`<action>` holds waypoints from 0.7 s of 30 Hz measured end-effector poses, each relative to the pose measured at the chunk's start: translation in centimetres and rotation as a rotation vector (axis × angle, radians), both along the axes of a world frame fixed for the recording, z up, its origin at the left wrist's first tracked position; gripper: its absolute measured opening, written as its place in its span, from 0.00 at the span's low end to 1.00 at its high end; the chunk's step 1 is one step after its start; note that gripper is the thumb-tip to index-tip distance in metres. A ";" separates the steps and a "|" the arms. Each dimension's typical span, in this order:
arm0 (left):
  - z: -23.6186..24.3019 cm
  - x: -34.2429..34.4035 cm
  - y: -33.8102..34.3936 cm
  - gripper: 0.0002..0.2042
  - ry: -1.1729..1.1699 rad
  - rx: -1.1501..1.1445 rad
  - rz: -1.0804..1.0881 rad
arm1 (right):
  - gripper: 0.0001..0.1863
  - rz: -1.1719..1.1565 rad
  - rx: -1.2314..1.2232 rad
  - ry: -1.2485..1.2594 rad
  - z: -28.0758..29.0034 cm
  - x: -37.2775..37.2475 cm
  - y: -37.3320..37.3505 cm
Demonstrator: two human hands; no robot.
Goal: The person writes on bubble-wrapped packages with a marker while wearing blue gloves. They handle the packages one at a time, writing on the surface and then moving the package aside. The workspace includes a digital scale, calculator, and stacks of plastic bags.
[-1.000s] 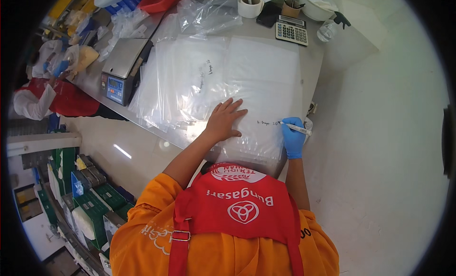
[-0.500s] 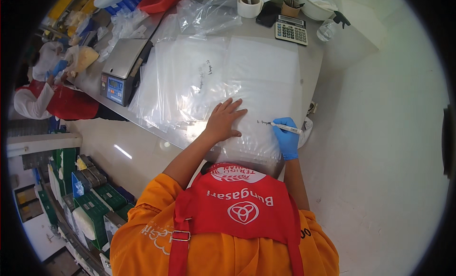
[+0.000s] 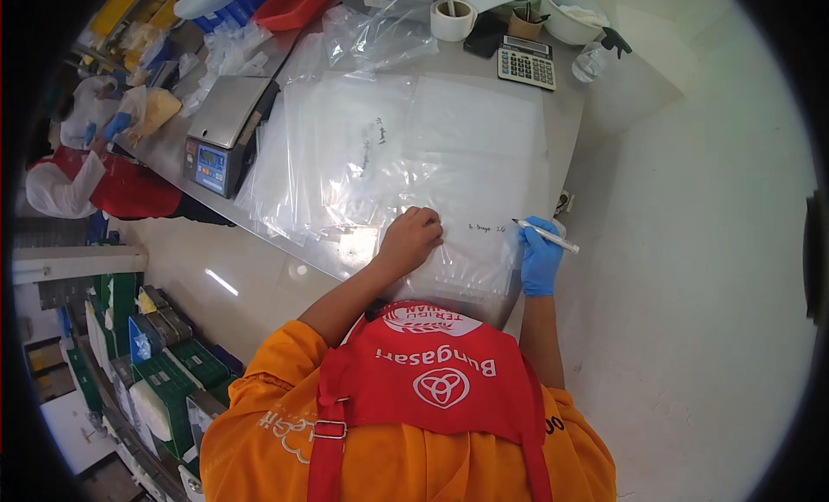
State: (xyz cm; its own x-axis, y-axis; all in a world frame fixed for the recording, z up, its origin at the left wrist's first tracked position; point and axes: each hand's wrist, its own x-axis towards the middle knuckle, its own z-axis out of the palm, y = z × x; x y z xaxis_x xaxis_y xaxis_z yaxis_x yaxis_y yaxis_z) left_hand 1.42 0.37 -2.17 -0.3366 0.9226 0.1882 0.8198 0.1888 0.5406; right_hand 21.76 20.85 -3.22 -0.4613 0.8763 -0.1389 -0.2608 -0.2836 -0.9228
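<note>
My right hand, in a blue glove, grips a white marker with its dark tip pointing left. The tip is just right of a short line of black handwriting on a clear plastic bag. This bag lies flat on top of a stack in front of me. My bare left hand rests on the bag's left part, its fingers curled in; what they hold, if anything, is hidden. To the left lies another pile of clear plastic bags, also with black writing on the top one.
A weighing scale stands at the left table edge. Along the back are a calculator, a tape roll, a white bowl, a spray bottle and a red tray. A co-worker works at far left.
My left hand has gone from spread flat to curled and drawn slightly nearer. My right hand has moved right with the marker, and the written line is longer.
</note>
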 end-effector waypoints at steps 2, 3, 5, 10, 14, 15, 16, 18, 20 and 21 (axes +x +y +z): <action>-0.5 -0.6 0.7 0.07 0.011 0.077 0.027 | 0.08 -0.003 0.022 0.054 1.1 0.1 0.5; -0.6 -1.0 1.2 0.07 -0.040 0.064 0.073 | 0.08 0.016 0.058 0.056 1.7 0.5 1.0; -0.8 -2.0 2.2 0.05 -0.144 0.036 0.165 | 0.08 0.074 0.105 0.083 2.8 1.3 1.7; 3.5 -3.2 3.2 0.03 -0.522 0.016 0.318 | 0.06 0.352 0.300 0.005 6.0 4.0 2.5; 3.6 -3.7 2.2 0.04 -0.347 0.025 -0.059 | 0.06 0.617 0.296 -0.077 6.9 3.5 0.5; 2.9 -3.4 1.9 0.05 -0.256 -0.072 -0.169 | 0.06 0.670 0.311 -0.133 6.4 3.0 -0.1; 2.0 -2.9 1.5 0.05 -0.160 -0.168 -0.273 | 0.06 0.728 0.328 -0.186 5.9 2.4 -0.4; 1.8 -2.7 1.1 0.07 -0.189 -0.318 -0.417 | 0.07 0.771 0.151 -0.227 4.9 2.2 -1.4; 2.8 -3.1 2.1 0.08 -0.211 -0.311 -0.277 | 0.08 0.790 0.041 -0.251 4.0 2.1 -1.7; 3.2 -3.2 2.7 0.08 -0.224 -0.306 -0.201 | 0.08 0.800 0.021 -0.256 3.8 2.0 -1.7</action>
State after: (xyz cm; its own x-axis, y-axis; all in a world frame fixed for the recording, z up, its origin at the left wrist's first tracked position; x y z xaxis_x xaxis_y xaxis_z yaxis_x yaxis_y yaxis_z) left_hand -1.79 3.09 1.04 -0.1454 0.9760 -0.1620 0.7252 0.2165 0.6537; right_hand 23.79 19.12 0.55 -0.9010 0.3021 -0.3114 0.2300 -0.2758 -0.9333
